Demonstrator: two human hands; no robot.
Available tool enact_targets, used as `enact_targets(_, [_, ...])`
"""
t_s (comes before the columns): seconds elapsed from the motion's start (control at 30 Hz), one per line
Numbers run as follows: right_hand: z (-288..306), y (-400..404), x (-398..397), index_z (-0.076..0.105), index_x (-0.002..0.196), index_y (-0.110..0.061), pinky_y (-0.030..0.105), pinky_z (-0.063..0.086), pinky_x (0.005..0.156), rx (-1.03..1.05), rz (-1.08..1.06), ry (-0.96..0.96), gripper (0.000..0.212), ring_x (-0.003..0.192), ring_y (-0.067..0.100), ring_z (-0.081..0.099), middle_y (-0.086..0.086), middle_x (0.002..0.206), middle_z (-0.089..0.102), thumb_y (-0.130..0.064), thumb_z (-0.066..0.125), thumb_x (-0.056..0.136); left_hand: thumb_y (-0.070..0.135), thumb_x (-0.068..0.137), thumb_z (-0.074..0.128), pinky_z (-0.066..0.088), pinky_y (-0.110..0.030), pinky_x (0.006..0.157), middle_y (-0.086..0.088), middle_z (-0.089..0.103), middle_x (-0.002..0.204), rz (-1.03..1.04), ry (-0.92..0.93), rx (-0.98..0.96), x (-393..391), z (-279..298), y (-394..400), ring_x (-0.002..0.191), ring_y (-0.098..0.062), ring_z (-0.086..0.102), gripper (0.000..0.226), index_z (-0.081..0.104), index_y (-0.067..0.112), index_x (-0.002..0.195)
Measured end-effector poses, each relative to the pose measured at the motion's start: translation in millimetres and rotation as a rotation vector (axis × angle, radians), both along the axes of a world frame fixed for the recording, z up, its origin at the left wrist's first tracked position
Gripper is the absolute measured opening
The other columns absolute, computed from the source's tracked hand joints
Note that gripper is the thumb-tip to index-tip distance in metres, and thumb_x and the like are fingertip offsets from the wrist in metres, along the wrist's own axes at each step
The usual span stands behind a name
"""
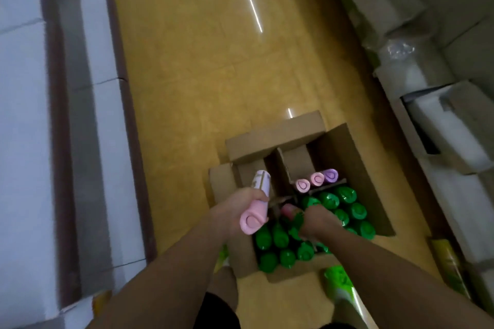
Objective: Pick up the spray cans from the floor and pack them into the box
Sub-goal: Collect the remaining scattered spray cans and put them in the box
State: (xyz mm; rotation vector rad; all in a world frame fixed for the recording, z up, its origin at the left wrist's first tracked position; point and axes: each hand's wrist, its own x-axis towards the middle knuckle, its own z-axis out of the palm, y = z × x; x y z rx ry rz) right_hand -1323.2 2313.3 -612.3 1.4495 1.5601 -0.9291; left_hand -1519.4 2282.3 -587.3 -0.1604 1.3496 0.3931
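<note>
An open cardboard box (344, 152) with card dividers stands on the floor. Several green-capped spray cans (344, 193) fill its near part. Two pink-capped cans (303, 185) and a purple-capped one (331, 176) stand in the far row. My left hand (240, 205) grips a pink-capped spray can (254, 218), tilted over the box's left compartment with its cap toward me. My right hand (315, 219) is down among the green caps near the middle divider, fingers curled around something pinkish that I cannot make out.
The yellow floor (192, 75) stretches ahead. Stacked white cartons (101, 88) line the left side, and wrapped white boxes (454, 120) line the right. A green can (338, 279) lies on the floor beside the box's near right corner.
</note>
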Motion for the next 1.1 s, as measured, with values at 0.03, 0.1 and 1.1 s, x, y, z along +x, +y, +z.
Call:
enact_targets(0.03, [-12.0, 3.7, -1.3, 0.06, 0.123, -0.013, 0.036, 0.054, 0.088, 0.015, 0.009, 0.01, 0.046, 0.115, 0.028, 0.062, 0.01, 0.127, 0.06, -0.027, 0.07, 0.08, 0.018, 0.083, 0.063, 0.037, -0.029, 0.06, -0.008, 0.043, 0.073, -0.06, -0.004, -0.004, 0.3, -6.7, 10.9, 0.063, -0.018, 0.044, 0.019, 0.049, 0.007, 0.091])
enact_targets(0.1, [-39.1, 11.5, -3.9, 0.056, 0.128, -0.018, 0.038, 0.052, 0.09, 0.047, 0.031, 0.042, 0.042, 0.119, 0.029, 0.06, 0.008, 0.13, 0.059, -0.024, 0.062, 0.087, 0.019, 0.072, 0.071, 0.041, -0.032, 0.061, -0.012, 0.048, 0.076, -0.188, 0.057, 0.019, 3.2, -24.1, 33.2, 0.066, -0.022, 0.049, 0.04, 0.05, 0.001, 0.1])
enact_targets(1.1, [-252.5, -12.7, 6.3, 0.034, 0.14, 0.002, 0.044, 0.046, 0.084, 0.223, 0.195, 0.29, 0.055, 0.114, 0.046, 0.048, 0.031, 0.133, 0.045, -0.017, 0.055, 0.092, 0.031, 0.079, 0.069, 0.042, -0.027, 0.072, -0.012, 0.069, 0.104, -1.708, 0.618, 0.602, 148.9, -279.3, 188.5, 0.102, -0.032, 0.064, 0.028, 0.069, 0.008, 0.094])
